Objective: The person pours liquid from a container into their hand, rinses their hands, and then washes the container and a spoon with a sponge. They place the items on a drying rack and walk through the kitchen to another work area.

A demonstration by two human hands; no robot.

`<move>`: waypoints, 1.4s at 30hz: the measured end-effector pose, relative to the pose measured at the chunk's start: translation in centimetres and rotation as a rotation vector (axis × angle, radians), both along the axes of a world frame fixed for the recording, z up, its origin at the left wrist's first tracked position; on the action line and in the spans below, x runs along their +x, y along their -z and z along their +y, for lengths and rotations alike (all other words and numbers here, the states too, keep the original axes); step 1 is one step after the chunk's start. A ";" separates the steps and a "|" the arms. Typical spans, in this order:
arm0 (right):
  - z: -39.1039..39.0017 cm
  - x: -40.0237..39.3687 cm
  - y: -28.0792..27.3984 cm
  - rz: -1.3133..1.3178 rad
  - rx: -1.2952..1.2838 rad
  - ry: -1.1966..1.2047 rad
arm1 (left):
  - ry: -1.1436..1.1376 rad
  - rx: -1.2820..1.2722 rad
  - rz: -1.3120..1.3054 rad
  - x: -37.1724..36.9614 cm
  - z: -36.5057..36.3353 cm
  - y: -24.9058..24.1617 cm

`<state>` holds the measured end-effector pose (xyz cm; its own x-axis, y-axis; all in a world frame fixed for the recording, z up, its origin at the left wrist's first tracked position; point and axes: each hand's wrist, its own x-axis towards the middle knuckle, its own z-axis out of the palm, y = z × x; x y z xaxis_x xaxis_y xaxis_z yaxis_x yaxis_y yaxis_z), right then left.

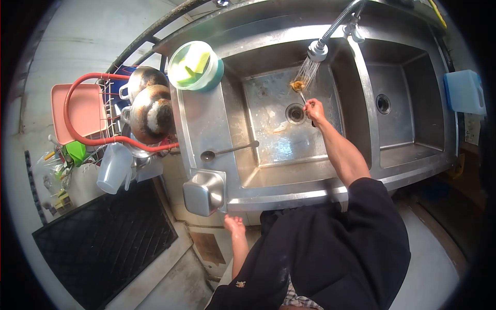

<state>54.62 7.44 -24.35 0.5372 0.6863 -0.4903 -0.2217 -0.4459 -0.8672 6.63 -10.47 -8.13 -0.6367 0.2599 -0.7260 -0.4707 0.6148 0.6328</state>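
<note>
My right hand (314, 111) is closed around the handle of a spoon-like metal utensil (302, 96) over the large sink basin (284, 147). Orange-brown residue covers the utensil's head, which sits in the water running from the spray tap (318, 50). The exact shape of that head is hidden by the residue and spray. My left hand (234, 225) hangs low by the sink's front edge, fingers loosely curled and apart, with nothing visible in it. Just above it, an upturned steel pan (203, 193) rests on the sink's corner. A ladle (227, 150) lies across the basin's left rim.
A translucent tub (195, 66) with yellow-green pieces stands on the left ledge. Blackened pots (150, 113), a pink tray (77, 113) and a plastic jug (113, 168) crowd the rack on the left. A second basin (408, 108) and a blue jerrycan (465, 92) are on the right.
</note>
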 end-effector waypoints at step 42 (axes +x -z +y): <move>7.2 -1.0 -18.5 -0.472 0.365 0.140 | 1.461 0.209 0.128 36.2 26.1 12.8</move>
<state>53.57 14.68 -5.82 0.7360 0.6727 0.0765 0.1890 -0.0957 -0.9773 42.81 15.61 -20.98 0.2192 0.8015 -0.5564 0.5347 0.3783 0.7556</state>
